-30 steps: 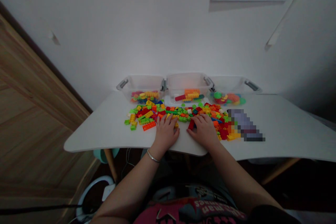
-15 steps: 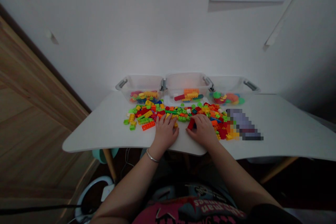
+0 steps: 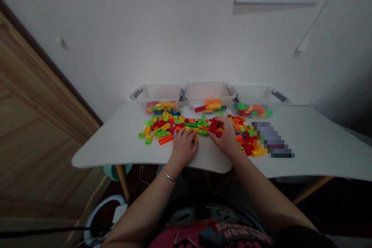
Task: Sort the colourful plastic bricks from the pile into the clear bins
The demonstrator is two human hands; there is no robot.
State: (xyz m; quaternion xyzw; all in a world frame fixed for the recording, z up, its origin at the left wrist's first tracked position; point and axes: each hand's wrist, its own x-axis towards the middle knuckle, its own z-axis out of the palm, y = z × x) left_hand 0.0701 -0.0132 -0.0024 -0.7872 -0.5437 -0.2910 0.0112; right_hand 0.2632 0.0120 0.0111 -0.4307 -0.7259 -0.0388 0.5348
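While I watch from my remote station, the person's left hand (image 3: 183,148) rests open at the near side of a heap of multicoloured plastic building bricks (image 3: 197,124) on a white table (image 3: 116,149). The right hand (image 3: 224,136) curls narrowly over red bricks (image 3: 214,126); I cannot tell whether it grips one. Three clear plastic bins (image 3: 207,92) line the far edge.

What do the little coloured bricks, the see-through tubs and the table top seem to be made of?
The bricks look like glossy moulded plastic, with bright colours and studs. The tubs look like clear plastic, with contents showing through. The table top seems smooth white laminate or painted board; hard to tell.
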